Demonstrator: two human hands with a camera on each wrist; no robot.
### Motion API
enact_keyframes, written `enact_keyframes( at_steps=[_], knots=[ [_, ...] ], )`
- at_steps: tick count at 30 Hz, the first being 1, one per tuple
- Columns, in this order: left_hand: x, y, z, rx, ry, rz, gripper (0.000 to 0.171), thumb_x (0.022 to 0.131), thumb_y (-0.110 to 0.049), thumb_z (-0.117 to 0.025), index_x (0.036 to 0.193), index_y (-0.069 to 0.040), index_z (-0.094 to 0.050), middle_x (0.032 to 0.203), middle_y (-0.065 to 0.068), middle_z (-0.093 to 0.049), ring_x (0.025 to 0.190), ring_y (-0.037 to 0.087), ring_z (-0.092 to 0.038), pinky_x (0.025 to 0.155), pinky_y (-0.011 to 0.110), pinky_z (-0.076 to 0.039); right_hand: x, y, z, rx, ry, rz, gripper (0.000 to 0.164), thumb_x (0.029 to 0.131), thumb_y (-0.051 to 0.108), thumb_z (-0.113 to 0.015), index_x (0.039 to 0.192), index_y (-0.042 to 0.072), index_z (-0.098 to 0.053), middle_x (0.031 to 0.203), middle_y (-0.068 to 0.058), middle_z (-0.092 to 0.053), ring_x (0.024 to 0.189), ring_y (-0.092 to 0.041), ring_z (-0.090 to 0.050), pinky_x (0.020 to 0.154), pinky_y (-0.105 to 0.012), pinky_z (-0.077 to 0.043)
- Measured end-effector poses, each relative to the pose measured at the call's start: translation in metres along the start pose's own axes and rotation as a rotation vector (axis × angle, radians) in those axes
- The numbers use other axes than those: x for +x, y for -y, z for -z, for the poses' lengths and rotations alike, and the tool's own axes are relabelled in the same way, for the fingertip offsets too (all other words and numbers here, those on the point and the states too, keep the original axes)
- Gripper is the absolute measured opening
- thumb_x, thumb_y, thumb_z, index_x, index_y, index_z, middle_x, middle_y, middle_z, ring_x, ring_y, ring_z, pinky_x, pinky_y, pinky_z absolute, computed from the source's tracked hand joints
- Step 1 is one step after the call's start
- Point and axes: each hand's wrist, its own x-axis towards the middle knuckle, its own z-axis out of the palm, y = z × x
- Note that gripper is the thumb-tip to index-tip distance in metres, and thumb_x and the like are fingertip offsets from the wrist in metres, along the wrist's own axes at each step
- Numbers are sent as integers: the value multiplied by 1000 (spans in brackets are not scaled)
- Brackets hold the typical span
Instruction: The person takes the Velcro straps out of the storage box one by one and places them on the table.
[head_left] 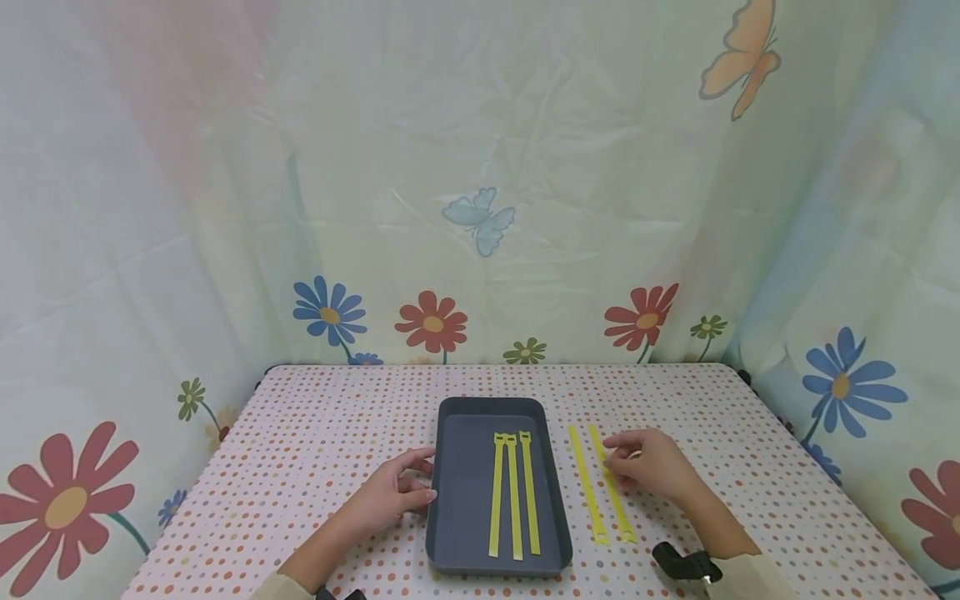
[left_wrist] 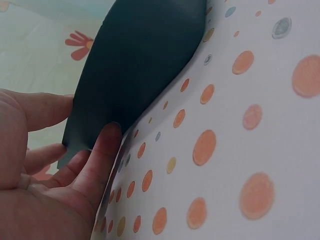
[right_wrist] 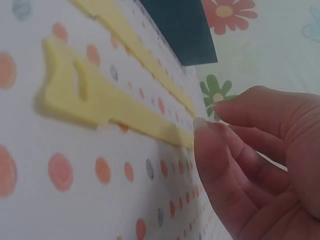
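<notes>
A dark grey tray stands on the table with three yellow slotted cable straps lying lengthwise inside, their slotted heads at the far end. My left hand is at the tray's left side, thumb and fingertips resting against its outer wall. To the right of the tray, two more yellow straps lie on the table, slotted heads toward me: a left one and a right one. Beside the right strap's far half, my right hand hovers with fingers loosely bent. Its thumb tip overlaps the strap in the right wrist view.
The table has a dotted cover. Behind it and along both sides hangs a curtain printed with flowers and butterflies. A dark strap sits around my right wrist.
</notes>
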Motion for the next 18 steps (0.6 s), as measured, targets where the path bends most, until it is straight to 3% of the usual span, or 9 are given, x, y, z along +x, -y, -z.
enact_keyframes(
  at_steps=[10,18],
  knots=[
    [-2,-2,0,-18,3,2,67,96,-14,-70,156,-4,-39,137,19,-53,91,16,-72,59,24,-46,-4,21,-4,61,34,129,35,88,10,-78,119,-4,-71,88,-6,-72,69,-18,-67,62,-31,-58],
    [-1,-2,1,-15,7,5,68,97,-15,-69,156,-5,-39,138,18,-54,93,16,-71,60,24,-47,-1,33,-11,104,91,183,35,90,12,-78,120,-4,-71,87,-6,-73,72,-21,-69,64,-35,-59]
  ],
)
